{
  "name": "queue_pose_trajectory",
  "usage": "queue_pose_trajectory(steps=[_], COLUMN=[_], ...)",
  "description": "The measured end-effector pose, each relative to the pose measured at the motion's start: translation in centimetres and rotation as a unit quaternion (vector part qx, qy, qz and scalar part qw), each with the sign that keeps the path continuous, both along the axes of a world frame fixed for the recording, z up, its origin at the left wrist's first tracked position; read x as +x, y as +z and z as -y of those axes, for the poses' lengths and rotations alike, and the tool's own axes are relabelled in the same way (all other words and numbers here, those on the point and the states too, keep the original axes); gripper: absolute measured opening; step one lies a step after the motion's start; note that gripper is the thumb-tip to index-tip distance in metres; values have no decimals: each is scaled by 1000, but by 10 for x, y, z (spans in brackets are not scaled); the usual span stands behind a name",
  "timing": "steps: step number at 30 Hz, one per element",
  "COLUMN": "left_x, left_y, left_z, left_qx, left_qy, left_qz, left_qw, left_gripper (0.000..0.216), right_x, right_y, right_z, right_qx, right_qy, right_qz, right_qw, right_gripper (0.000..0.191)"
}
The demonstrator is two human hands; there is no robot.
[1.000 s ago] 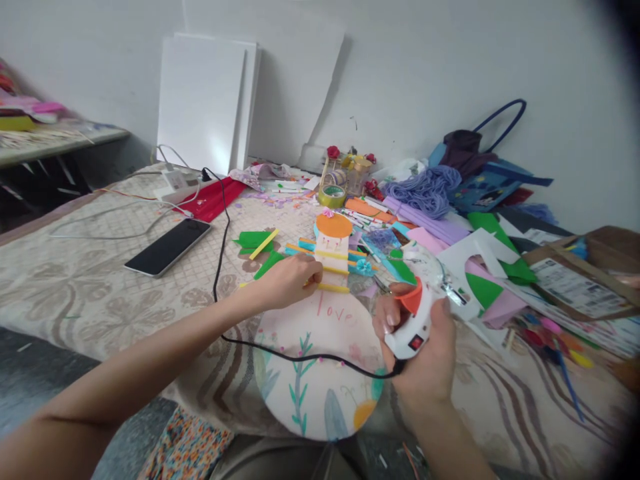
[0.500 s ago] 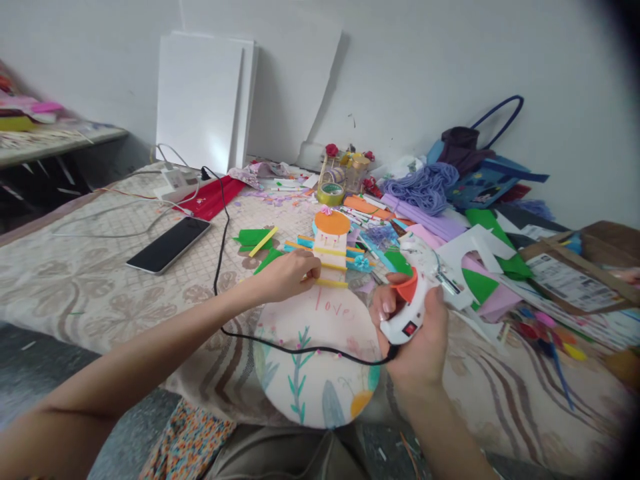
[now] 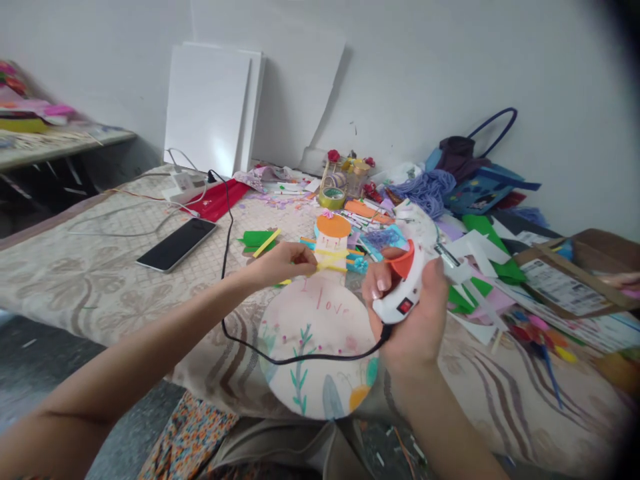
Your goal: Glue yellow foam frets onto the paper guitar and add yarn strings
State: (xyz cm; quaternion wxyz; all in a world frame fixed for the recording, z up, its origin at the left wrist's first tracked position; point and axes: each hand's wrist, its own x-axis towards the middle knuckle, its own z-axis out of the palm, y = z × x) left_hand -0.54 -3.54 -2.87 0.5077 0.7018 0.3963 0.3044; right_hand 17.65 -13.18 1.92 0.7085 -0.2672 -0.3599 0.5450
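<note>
My right hand (image 3: 413,313) is wrapped round a white glue gun (image 3: 406,288) with an orange trigger and a red switch; its black cord (image 3: 227,267) runs left across the table. My left hand (image 3: 283,261) pinches a yellow strip (image 3: 330,268) on a paper figure with an orange head (image 3: 333,227). The figure sits at the top of a round painted board (image 3: 320,347) with "love" written on it and plant drawings.
A black phone (image 3: 177,243) lies at the left near a white power strip (image 3: 187,183) and red folder (image 3: 220,199). Tape roll (image 3: 331,197), markers, purple yarn (image 3: 425,190), green and pink paper scraps and a cardboard box (image 3: 585,273) crowd the right. White canvases (image 3: 210,107) lean on the wall.
The view shifted a little. My right hand lifted the glue gun up and slightly left, nearer the paper figure. My left hand stays pinched on the yellow strip.
</note>
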Motion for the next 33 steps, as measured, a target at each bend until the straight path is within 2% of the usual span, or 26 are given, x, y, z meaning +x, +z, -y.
queue_pose_trajectory(steps=[2,4,7,10,14,19,33], left_x=[0,2,4,7,11,15,14], left_y=[1,4,9,11,12,14,14], left_z=[4,10,21,32,42,46,51], left_qx=[-105,-208,-329,-396,-440,-460,-463], left_qy=[11,26,44,38,29,35,6], left_qz=[72,145,236,288,323,329,335], left_qw=[992,967,913,871,837,824,820], left_gripper=[12,13,15,12,7,6,10], right_x=[-4,-5,-2,3,9,13,4], right_y=[3,-1,-18,-39,-58,-64,-68], right_z=[10,24,49,70,87,94,95], right_qx=[4,2,-38,-97,-137,-160,-164], right_qy=[14,17,15,-6,8,-33,-44], right_qz=[12,39,102,135,200,323,325], right_qw=[1000,999,994,986,970,932,930], right_gripper=[40,39,39,38,39,51,42])
